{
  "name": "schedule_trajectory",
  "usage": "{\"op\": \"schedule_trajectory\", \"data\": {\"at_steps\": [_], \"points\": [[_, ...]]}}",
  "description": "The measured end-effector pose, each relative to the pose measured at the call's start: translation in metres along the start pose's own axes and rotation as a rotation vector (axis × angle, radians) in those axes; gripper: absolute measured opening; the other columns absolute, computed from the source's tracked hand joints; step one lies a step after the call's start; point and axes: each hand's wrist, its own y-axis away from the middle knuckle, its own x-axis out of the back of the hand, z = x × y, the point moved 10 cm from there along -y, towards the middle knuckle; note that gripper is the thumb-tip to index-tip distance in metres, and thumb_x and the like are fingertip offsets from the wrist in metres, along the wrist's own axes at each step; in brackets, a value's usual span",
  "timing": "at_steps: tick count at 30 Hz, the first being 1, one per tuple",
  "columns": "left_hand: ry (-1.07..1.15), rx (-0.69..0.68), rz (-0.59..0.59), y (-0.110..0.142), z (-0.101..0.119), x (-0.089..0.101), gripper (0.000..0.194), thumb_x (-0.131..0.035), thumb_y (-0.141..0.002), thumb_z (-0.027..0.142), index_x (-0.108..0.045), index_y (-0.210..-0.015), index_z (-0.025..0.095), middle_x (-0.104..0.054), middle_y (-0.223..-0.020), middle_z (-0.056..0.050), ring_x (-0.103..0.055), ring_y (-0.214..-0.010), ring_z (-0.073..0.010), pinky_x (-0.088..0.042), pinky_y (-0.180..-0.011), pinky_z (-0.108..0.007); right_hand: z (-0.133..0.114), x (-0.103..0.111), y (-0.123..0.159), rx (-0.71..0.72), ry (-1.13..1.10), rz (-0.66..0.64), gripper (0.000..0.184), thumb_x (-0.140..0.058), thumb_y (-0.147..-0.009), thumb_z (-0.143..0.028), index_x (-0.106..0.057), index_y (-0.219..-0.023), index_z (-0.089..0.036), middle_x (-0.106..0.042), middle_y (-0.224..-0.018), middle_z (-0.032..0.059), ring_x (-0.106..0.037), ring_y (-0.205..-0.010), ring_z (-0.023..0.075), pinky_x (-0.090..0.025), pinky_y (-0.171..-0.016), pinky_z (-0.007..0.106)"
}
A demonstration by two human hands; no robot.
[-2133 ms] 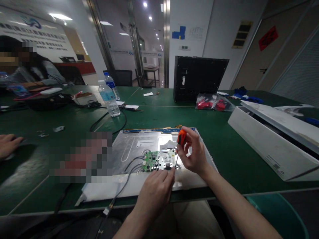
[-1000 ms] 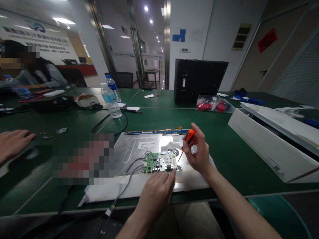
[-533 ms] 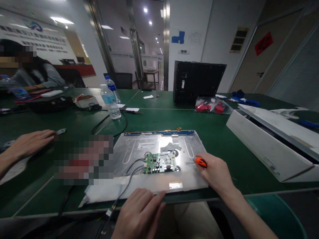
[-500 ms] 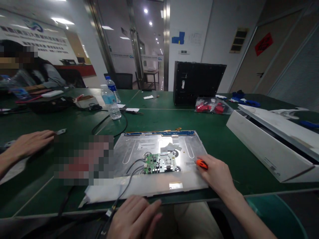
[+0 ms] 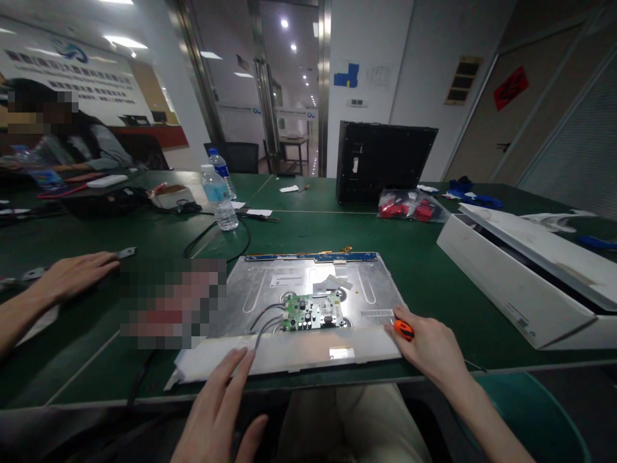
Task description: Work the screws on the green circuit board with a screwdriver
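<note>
Head view, panel [image 5: 355, 303], long axis sideways, far-side blue strip [image 5: 347, 258]

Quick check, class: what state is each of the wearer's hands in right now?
Left hand: open, holding nothing; its fingertips are over the panel's near edge.
Right hand: closed around the screwdriver.

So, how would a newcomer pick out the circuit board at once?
On the green table lies a silvery panel. Near its middle sits the circuit board, partly green and dotted with components, unlike the long blue strip along the panel's far edge.
</note>
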Motion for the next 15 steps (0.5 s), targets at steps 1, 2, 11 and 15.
{"op": "schedule_trajectory", "data": {"at_steps": [1, 2, 11, 15], "points": [[-0.027, 0.004, -0.010, -0.006, -0.001, -0.002, 0.059, -0.036, -0.094, 0.037, -0.021, -0.150, 0.026, -0.043, -0.144, -0.011, -0.052, -0.122, -0.0321, -0.052, -0.093, -0.047, 0.000, 0.001, 0.000, -0.002, -0.004, 0.004, 0.034, -0.048, -0.090, -0.041, -0.070, -0.111, -0.025, -0.070, -0.115, 0.0065, -0.072, -0.086, 0.0268, -0.058, -0.070, 0.038], [-0.054, 0.004, -0.005, -0.010, -0.003, -0.003, 0.060, -0.035, -0.094, 0.037, -0.020, -0.150, 0.024, -0.043, -0.144, -0.013, -0.050, -0.124, -0.0327, -0.049, -0.096, -0.049, 0.000, 0.001, 0.000, -0.005, -0.007, 0.003, 0.034, -0.048, -0.090, -0.041, -0.070, -0.110, -0.025, -0.070, -0.114, 0.0065, -0.072, -0.086, 0.0267, -0.058, -0.070, 0.037], [-0.250, 0.016, -0.094, -0.009, -0.027, -0.025, 0.055, -0.027, -0.094, 0.042, -0.049, -0.131, 0.008, -0.054, -0.130, -0.022, -0.047, -0.125, -0.0378, -0.042, -0.099, -0.056, 0.005, 0.005, 0.022, -0.031, 0.052, -0.021, 0.041, -0.047, -0.089, -0.048, -0.069, -0.115, -0.025, -0.070, -0.114, 0.0075, -0.073, -0.085, 0.0274, -0.058, -0.069, 0.037], [-0.264, 0.066, -0.092, -0.010, -0.033, -0.027, 0.058, -0.026, -0.093, 0.044, -0.057, -0.125, 0.007, -0.056, -0.127, -0.022, -0.048, -0.123, -0.0389, -0.042, -0.098, -0.056, 0.026, 0.007, 0.037, -0.094, 0.065, -0.017, 0.040, -0.048, -0.088, -0.049, -0.070, -0.114, -0.027, -0.070, -0.114, 0.0049, -0.073, -0.085, 0.0269, -0.058, -0.070, 0.037]]}}
